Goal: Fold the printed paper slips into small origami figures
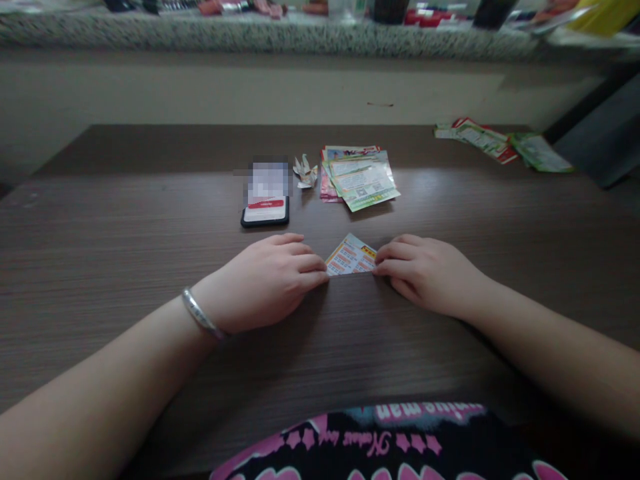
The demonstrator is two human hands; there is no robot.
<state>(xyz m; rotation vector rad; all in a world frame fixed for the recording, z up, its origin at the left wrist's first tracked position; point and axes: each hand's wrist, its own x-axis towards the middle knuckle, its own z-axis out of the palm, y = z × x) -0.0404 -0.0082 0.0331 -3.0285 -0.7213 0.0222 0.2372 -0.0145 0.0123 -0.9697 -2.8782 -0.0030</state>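
A small printed paper folded into a triangle (351,257) lies on the dark wooden table (125,233), orange and yellow with a grid of boxes. My left hand (265,280), a silver bangle on its wrist, presses closed fingertips on the paper's left corner. My right hand (425,270) pinches the right corner against the table. The paper's lower edge runs between the two hands.
A phone (266,197) lies face up beyond my left hand. Beside it sit a small folded paper figure (305,172) and a stack of colourful leaflets (360,177). More leaflets (480,137) lie at the far right edge. A cluttered stone ledge (250,33) runs behind.
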